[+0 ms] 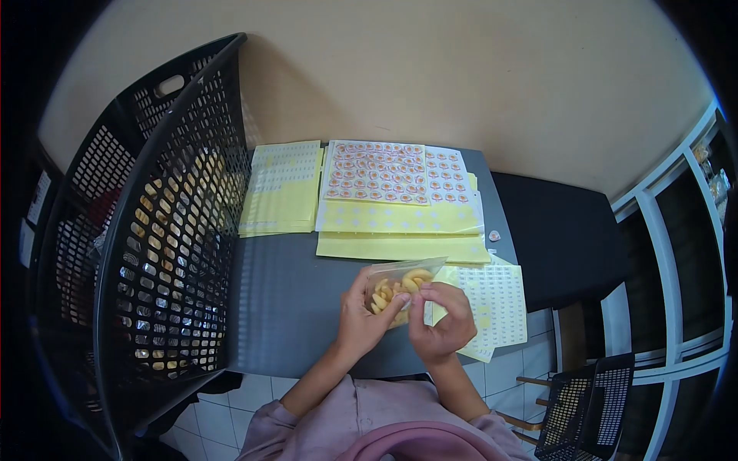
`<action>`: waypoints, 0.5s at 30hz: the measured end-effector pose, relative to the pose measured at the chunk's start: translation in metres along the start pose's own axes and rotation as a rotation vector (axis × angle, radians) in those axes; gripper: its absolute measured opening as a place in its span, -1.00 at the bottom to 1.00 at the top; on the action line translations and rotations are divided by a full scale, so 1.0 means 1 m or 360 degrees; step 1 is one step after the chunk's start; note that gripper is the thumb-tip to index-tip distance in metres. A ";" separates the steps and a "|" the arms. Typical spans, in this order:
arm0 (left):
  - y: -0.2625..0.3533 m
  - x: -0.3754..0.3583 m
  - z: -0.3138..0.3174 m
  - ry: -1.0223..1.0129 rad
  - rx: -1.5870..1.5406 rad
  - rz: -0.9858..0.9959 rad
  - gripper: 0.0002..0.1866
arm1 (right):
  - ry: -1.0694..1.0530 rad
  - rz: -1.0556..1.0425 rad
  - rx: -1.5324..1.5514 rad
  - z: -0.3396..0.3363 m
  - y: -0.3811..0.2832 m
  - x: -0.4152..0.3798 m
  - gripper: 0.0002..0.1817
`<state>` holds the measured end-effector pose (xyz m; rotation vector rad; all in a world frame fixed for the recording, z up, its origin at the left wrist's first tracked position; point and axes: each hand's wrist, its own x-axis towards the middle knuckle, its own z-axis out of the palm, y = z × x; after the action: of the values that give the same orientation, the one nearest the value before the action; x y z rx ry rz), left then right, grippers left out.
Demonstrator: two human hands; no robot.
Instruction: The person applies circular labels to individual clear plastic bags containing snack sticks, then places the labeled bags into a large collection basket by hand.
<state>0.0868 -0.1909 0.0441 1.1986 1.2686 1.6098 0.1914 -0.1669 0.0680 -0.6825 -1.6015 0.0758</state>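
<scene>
A clear plastic bag of yellow, curved snack pieces (416,276) is held up over the near part of the grey table (284,307). My left hand (364,319) grips its left side, thumb across the front. Close against the front of the bag, my right hand (443,321) has thumb and index finger pinched together; a small pale bit shows by the fingertips, and I cannot tell what it is. Just right of and behind that hand lies a sheet of small printed labels (503,296) on yellow backing.
Sheets of round orange-and-white stickers (377,170) lie at the back on yellow sheets, beside another label stack (280,192). One loose sticker (494,236) sits near the right edge. A tall black basket (177,100) holding packed bags stands left; a black surface (565,238) adjoins right.
</scene>
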 end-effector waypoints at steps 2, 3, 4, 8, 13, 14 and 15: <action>0.004 -0.001 -0.002 -0.0007 0.0119 0.0083 -0.70 | 0.0028 -0.0140 -0.0041 0.006 0.000 0.002 -0.71; 0.006 -0.002 -0.003 -0.0019 0.0239 0.0166 -0.69 | 0.0059 -0.0279 -0.0085 0.008 -0.001 0.003 -0.71; 0.008 -0.003 -0.003 -0.0016 0.0240 0.0165 -0.69 | 0.0058 -0.0279 -0.0082 0.007 -0.001 0.005 -0.71; 0.010 -0.005 -0.003 -0.0052 0.0347 0.0268 -0.66 | -0.0072 -0.0493 -0.0252 0.004 -0.001 0.010 -0.69; 0.002 -0.007 -0.005 -0.0084 0.0443 0.0371 -0.62 | -0.0128 -0.0550 -0.0299 0.006 -0.002 0.010 -0.69; 0.001 -0.007 -0.005 -0.0078 0.0469 0.0416 -0.61 | -0.0138 -0.0548 -0.0308 0.006 -0.002 0.010 -0.70; 0.001 -0.007 -0.005 -0.0073 0.0495 0.0461 -0.59 | -0.0149 -0.0546 -0.0318 0.006 -0.002 0.009 -0.71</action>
<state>0.0839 -0.1992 0.0428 1.6666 1.4020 1.6120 0.1851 -0.1622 0.0759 -0.5532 -1.8111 -0.3115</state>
